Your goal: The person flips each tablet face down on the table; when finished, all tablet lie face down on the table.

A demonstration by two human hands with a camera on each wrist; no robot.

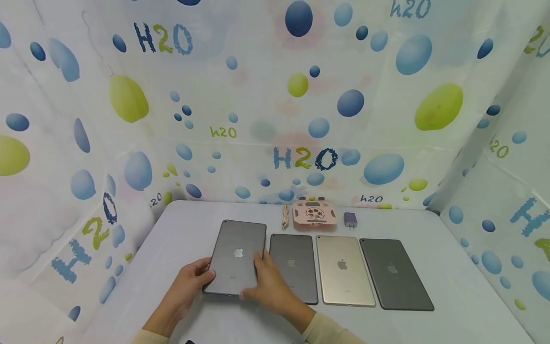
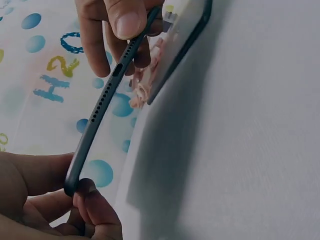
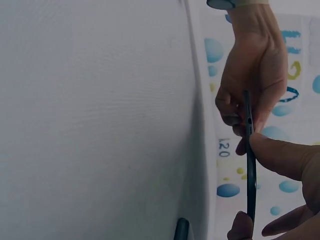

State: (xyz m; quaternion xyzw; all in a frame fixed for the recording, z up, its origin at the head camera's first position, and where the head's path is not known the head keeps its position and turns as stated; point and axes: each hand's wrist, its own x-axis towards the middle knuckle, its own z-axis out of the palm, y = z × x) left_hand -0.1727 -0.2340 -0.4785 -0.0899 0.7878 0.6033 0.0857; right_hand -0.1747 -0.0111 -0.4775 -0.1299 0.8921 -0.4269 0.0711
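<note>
Both hands hold a grey tablet (image 1: 236,272), its back with an apple logo facing up. My left hand (image 1: 186,282) pinches its lower left edge, thumb on the back and fingers beneath. My right hand (image 1: 272,286) grips the right side, its thumb near the bottom edge. In the left wrist view, the tablet's bottom edge (image 2: 95,110) shows a port and speaker holes, tilted and raised off the table. To the right lie a dark grey tablet (image 1: 296,279), a gold tablet (image 1: 345,282) and another dark grey tablet (image 1: 397,282), all back up.
Behind the tablets are a bundled pink cable (image 1: 285,217), a pink case (image 1: 314,222) with a reel-like pattern and a purple plug adapter (image 1: 350,220). A white table (image 1: 464,267) carries everything. Patterned sheets (image 1: 258,95) hang at its back and sides.
</note>
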